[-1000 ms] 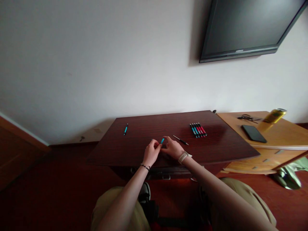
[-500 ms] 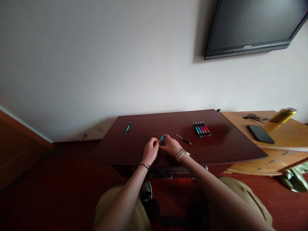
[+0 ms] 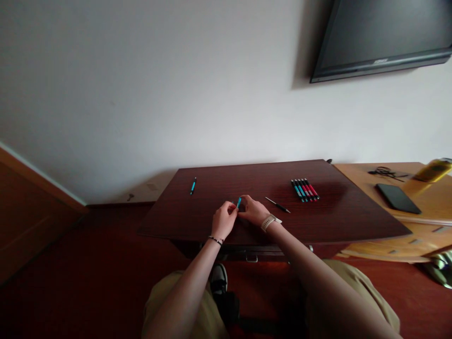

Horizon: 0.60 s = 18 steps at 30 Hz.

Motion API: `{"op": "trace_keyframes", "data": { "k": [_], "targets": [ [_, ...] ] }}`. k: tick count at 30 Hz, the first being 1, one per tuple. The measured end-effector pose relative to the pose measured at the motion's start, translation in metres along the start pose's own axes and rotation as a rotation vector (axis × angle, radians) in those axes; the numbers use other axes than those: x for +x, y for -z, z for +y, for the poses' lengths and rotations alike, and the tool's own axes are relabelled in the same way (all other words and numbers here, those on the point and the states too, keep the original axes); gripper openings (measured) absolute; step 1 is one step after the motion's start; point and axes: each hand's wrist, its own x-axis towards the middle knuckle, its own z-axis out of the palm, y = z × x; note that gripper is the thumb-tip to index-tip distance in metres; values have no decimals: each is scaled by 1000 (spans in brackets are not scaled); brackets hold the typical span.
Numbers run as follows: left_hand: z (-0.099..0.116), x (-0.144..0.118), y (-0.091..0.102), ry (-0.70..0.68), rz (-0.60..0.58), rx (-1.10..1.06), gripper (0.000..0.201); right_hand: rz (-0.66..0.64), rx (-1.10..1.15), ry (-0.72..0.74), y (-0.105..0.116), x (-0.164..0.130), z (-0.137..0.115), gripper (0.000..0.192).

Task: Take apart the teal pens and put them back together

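My left hand (image 3: 224,220) and my right hand (image 3: 253,211) meet over the front middle of the dark wooden table. Between the thumb and fingers of my right hand is a light-blue pen barrel (image 3: 239,203), tilted upright. The fingertips of my left hand are pinched together against its lower end; what they hold there is hidden. Just right of my right hand lies a pen part (image 3: 278,205) with a black grip and a thin bare shaft. Farther right, several blue and red pens (image 3: 305,190) lie side by side in a row. One blue pen (image 3: 193,186) lies alone at the left.
The dark table (image 3: 169,214) stands against a white wall. Beside it on the right, a lighter wooden cabinet (image 3: 427,197) bears a black flat device (image 3: 398,197), a coiled black cable (image 3: 386,173) and a yellow can (image 3: 434,170). A television (image 3: 384,35) hangs above.
The view has shifted slightly, so the table's things sit farther right in the picture. The blue barrel stands a little more upright between my hands, which stay together.
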Motion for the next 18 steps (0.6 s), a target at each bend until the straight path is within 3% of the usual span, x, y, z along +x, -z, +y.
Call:
{"op": "trace_keyframes", "data": {
  "k": [10, 18],
  "targets": [
    [5, -3, 0, 16, 7, 105, 13, -31, -113, 37, -5, 13, 3, 73],
    [15, -2, -1, 53, 10, 278, 14, -68, -146, 56, -3, 16, 0, 47]
  ]
}}
